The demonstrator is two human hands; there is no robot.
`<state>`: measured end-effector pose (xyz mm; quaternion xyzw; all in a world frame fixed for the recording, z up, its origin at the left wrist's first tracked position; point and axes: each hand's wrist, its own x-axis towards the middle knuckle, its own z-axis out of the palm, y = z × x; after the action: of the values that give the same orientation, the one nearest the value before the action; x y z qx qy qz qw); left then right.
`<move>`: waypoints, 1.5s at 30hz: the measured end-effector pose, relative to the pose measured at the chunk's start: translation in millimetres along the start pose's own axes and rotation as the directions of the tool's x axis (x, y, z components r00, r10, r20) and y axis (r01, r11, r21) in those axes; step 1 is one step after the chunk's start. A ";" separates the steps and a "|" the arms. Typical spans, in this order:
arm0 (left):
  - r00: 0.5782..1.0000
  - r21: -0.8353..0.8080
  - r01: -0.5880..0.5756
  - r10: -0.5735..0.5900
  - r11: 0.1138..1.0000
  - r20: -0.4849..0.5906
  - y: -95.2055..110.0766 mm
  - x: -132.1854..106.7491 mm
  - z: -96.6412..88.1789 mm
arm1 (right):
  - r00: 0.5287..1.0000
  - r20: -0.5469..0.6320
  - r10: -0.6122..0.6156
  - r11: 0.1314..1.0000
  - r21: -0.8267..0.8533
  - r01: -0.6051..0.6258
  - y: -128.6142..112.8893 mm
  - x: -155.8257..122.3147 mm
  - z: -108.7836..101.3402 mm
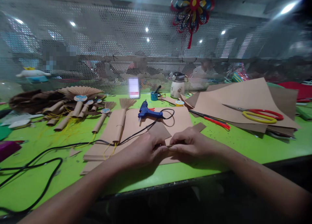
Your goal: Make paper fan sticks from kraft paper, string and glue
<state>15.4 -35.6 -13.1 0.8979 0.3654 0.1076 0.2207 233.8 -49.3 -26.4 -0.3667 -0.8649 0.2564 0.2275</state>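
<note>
Near the front of the table, my left hand [148, 149] and my right hand [192, 144] meet with fingertips almost touching. Both pinch a piece of brown paper [159, 129], whose parts stick out behind the fingers; the pinched fold is mostly hidden. Under them lie stacked brown paper sheets [136, 131]. On the sheets beyond my hands rests a blue hot glue gun [148, 112], its black cord running to the left. A rolled paper tube with a pleated fan top [119, 126] lies left of the glue gun, yellow thread at its lower end.
Several fan-topped paper tubes [79, 108] are heaped at left. Red-and-yellow-handled scissors [258, 115] lie on large paper sheets [234, 94] at right. A phone [134, 87], a teal jar [154, 95] and a bottle [177, 86] stand along the perforated screen [97, 39].
</note>
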 end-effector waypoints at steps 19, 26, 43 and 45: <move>0.996 -0.088 0.055 -0.050 0.995 0.068 -9.2 1.2 -6.4 | 0.990 0.112 0.084 0.982 0.159 -0.101 3.7 -0.2 -5.3; 0.998 -0.061 0.034 -0.031 0.998 0.060 -9.7 1.0 -7.6 | 0.979 0.134 0.157 0.947 0.261 -0.187 6.1 -1.7 -7.1; 0.987 -0.690 0.030 0.087 0.723 0.135 -18.7 2.5 -17.0 | 0.992 -0.071 0.102 0.783 0.621 -0.036 11.3 -4.8 -19.3; 0.985 -0.769 0.068 0.081 0.636 0.154 -17.8 1.7 -11.4 | 0.999 -0.006 0.054 0.738 0.674 -0.035 12.2 -6.7 -16.6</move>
<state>1.7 -19.5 -11.5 0.7248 0.2604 0.1754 0.6133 254.1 -42.4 -22.5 -0.2835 -0.7019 0.5523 0.3493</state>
